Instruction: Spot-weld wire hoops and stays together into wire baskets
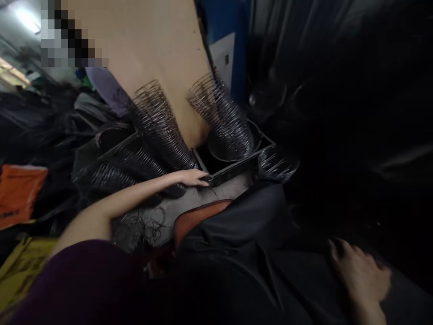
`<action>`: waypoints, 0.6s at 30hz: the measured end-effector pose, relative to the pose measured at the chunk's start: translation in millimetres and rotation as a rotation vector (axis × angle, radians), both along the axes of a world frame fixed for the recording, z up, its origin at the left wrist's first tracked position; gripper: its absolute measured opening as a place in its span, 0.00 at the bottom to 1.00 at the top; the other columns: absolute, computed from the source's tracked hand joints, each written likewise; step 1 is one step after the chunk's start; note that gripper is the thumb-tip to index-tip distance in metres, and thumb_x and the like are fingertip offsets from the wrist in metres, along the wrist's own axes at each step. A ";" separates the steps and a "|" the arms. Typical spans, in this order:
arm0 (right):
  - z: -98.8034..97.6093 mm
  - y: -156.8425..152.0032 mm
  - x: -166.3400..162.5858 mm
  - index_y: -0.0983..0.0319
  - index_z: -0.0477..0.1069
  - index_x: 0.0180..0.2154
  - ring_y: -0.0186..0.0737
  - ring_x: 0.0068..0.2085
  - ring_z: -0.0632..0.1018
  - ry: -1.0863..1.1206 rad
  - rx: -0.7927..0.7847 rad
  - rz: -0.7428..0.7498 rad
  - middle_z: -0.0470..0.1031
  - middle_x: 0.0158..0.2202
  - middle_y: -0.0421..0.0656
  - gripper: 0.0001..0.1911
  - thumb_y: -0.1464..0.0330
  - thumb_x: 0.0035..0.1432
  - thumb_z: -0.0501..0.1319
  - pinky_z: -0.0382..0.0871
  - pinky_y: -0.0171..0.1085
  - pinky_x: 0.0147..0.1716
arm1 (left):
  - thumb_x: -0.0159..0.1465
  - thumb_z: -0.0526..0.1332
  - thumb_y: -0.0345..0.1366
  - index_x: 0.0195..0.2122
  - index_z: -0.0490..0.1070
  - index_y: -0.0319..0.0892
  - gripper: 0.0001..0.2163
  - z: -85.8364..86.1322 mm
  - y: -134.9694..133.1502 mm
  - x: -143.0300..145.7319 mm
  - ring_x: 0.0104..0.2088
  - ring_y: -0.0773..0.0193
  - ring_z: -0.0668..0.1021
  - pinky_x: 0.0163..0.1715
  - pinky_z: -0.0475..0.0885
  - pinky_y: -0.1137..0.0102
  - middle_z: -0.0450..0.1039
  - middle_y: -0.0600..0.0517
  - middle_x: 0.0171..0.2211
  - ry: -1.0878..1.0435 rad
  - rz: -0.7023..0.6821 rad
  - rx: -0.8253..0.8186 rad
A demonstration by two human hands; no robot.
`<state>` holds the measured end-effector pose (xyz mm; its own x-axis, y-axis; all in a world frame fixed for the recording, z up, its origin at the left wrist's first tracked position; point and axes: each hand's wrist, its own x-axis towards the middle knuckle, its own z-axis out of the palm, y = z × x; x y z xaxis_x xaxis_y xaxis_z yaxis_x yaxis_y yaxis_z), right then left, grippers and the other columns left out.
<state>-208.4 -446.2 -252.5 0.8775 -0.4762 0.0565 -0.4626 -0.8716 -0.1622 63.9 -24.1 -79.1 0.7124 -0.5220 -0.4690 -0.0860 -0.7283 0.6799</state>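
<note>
**Left hand at the tray's corner, right hand on dark cloth**

A wide dark cloth fills the lower half and the whole 3 o'clock side, too shadowed to make out more. A tan board leans at 12 o'clock. In front of it stand two long stacks of wire coils: one slants down toward the centre, the other rises out of a black tray just right of centre. More coils lie low at 9 o'clock of the tray.

An orange bag sits at the far 9 o'clock edge. A grey, dusty tabletop shows under the bare forearm, with loose wire tangles on it and an orange mesh piece at its 4 o'clock edge, touching the cloth.

The left hand reaches in from 8 o'clock, its fingers stretched out and pressed together, tips touching the tray's near corner, just beside the foot of the slanting coils. I cannot tell if they pinch anything.

The right hand, blurred, lies at 4 o'clock on the cloth, fingers loosely spread, holding nothing.
</note>
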 end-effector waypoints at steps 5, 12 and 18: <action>-2.1 -0.5 -21.6 0.64 0.76 0.40 0.55 0.33 0.73 -0.122 -0.053 -0.053 0.75 0.30 0.54 0.29 0.56 0.62 0.41 0.60 0.51 0.37 | 0.62 0.58 0.36 0.54 0.67 0.40 0.19 -93.7 -127.5 60.0 0.54 0.59 0.71 0.55 0.61 0.71 0.70 0.44 0.52 -0.320 -0.385 0.238; 3.2 2.4 -27.8 0.62 0.75 0.41 0.49 0.33 0.73 -0.087 -0.153 -0.105 0.75 0.30 0.49 0.23 0.59 0.64 0.45 0.62 0.46 0.39 | 0.63 0.55 0.33 0.59 0.60 0.37 0.22 -196.9 -285.4 88.0 0.60 0.56 0.64 0.58 0.59 0.64 0.60 0.40 0.61 -0.431 -0.540 0.253; 11.4 4.9 -18.8 0.62 0.75 0.43 0.45 0.35 0.73 0.036 -0.143 -0.174 0.76 0.33 0.47 0.17 0.65 0.64 0.50 0.61 0.44 0.41 | 0.62 0.59 0.33 0.43 0.72 0.36 0.10 -229.7 -334.4 107.5 0.47 0.53 0.74 0.52 0.64 0.57 0.74 0.41 0.42 -0.409 -0.468 0.209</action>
